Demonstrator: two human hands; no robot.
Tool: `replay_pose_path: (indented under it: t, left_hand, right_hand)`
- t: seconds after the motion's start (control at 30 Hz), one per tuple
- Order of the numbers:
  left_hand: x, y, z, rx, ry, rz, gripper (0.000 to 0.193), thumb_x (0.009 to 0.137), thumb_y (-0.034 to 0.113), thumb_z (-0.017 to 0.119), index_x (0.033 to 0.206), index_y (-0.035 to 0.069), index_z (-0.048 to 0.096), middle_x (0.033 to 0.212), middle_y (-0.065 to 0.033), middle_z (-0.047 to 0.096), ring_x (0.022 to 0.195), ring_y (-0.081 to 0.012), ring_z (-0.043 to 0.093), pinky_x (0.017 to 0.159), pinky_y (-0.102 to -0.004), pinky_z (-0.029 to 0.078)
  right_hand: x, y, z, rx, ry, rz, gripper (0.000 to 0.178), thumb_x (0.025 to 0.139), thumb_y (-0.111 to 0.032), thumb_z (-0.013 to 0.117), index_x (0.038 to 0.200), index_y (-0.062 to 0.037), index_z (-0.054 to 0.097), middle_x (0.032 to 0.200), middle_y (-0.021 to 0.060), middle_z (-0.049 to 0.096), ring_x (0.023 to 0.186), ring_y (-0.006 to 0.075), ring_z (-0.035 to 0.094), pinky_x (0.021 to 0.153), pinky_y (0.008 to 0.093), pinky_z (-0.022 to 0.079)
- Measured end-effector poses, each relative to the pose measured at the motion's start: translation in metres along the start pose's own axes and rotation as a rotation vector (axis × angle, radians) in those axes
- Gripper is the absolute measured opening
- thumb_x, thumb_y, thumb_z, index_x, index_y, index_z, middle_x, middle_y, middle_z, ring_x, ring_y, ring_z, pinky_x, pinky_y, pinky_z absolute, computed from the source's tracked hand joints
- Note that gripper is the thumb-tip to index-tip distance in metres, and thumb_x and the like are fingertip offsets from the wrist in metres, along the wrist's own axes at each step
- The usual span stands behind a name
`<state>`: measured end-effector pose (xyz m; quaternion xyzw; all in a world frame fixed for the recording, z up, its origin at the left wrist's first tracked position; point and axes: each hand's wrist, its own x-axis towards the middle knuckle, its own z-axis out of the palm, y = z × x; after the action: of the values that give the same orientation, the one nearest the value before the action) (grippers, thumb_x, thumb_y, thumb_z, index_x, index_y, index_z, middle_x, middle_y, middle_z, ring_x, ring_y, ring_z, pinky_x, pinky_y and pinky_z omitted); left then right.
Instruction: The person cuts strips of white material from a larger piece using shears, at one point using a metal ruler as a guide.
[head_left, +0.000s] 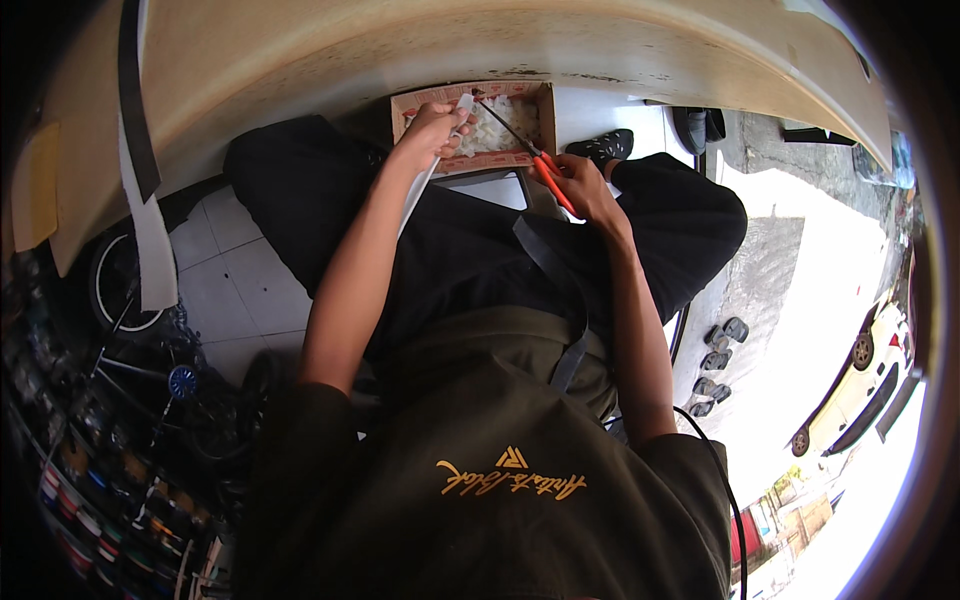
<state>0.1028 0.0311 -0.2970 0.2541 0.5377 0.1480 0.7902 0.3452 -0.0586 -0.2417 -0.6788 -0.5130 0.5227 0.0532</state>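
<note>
My left hand (pixel 432 132) is closed around a long white strip (pixel 417 196), whose upper end pokes out above my fingers. The strip's lower part slants down beside my forearm toward my lap. In my right hand (pixel 588 190) is a hand tool with orange handles (pixel 552 186) and long, thin dark jaws; whether it is scissors or pliers I cannot tell. Its jaws reach up and left, and their tip is close to the strip's upper end. Under both hands stands an open cardboard box (pixel 546 110) holding many small whitish pieces (pixel 495 135).
My crossed legs in black trousers (pixel 310 190) flank the box. A curved beige panel (pixel 450 45) arches over its far side. A dark strap (pixel 548 258) lies across my lap. Bicycle parts (pixel 180 381) are at the left; sandals (pixel 716 360) lie on the ground at the right.
</note>
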Motion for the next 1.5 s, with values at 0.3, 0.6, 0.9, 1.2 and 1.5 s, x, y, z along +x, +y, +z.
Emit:
replay_pose_path:
  t: [0.3, 0.6, 0.9, 1.2, 1.5]
  left_hand:
    - [0.009, -0.010, -0.004, 0.031, 0.004, -0.028, 0.022, 0.098, 0.020, 0.047, 0.099, 0.000, 0.056, 0.071, 0.0010, 0.046, 0.045, -0.0022, 0.027, 0.037, -0.0196, 0.019]
    - [0.005, -0.008, 0.003, 0.140, -0.051, -0.056, 0.022, 0.097, 0.022, 0.049, 0.100, 0.002, 0.058, 0.072, 0.0014, 0.048, 0.044, -0.0012, 0.026, 0.038, -0.0188, 0.017]
    - [0.011, -0.013, 0.002, 0.171, -0.120, -0.119, 0.021, 0.097, 0.022, 0.050, 0.099, 0.002, 0.058, 0.072, 0.0010, 0.048, 0.044, -0.0013, 0.025, 0.037, -0.0188, 0.015]
    - [0.012, -0.012, -0.004, 0.138, -0.147, -0.152, 0.019, 0.095, 0.014, 0.049, 0.101, -0.002, 0.057, 0.071, -0.0008, 0.052, 0.047, -0.0032, 0.033, 0.040, -0.0184, 0.021]
    - [-0.001, -0.009, -0.012, -0.070, -0.243, -0.170, 0.015, 0.094, 0.004, 0.048, 0.097, -0.010, 0.053, 0.082, -0.0115, 0.056, 0.051, -0.0049, 0.035, 0.044, -0.0194, 0.030]
  right_hand:
    - [0.003, 0.017, 0.010, 0.036, -0.092, 0.033, 0.089, 0.072, -0.076, 0.055, 0.115, 0.0028, 0.058, 0.106, 0.0251, 0.062, 0.107, 0.0359, 0.058, 0.090, 0.0414, 0.042]
    - [0.010, 0.012, 0.009, 0.000, -0.148, -0.049, 0.083, 0.074, -0.074, 0.055, 0.112, -0.0010, 0.061, 0.097, 0.0181, 0.064, 0.092, 0.0286, 0.060, 0.082, 0.0380, 0.044]
    - [0.023, 0.020, 0.013, 0.070, -0.171, -0.070, 0.071, 0.073, -0.067, 0.063, 0.108, -0.0058, 0.065, 0.093, 0.0192, 0.065, 0.096, 0.0298, 0.062, 0.084, 0.0396, 0.045]
    - [0.020, 0.012, 0.008, -0.055, -0.114, -0.141, 0.070, 0.075, -0.067, 0.061, 0.101, -0.0027, 0.067, 0.072, 0.0192, 0.064, 0.070, 0.0306, 0.062, 0.068, 0.0401, 0.047]
    - [0.008, 0.013, 0.004, 0.034, -0.173, 0.066, 0.083, 0.075, -0.076, 0.051, 0.119, -0.0067, 0.061, 0.108, 0.0221, 0.063, 0.104, 0.0324, 0.060, 0.086, 0.0402, 0.045]
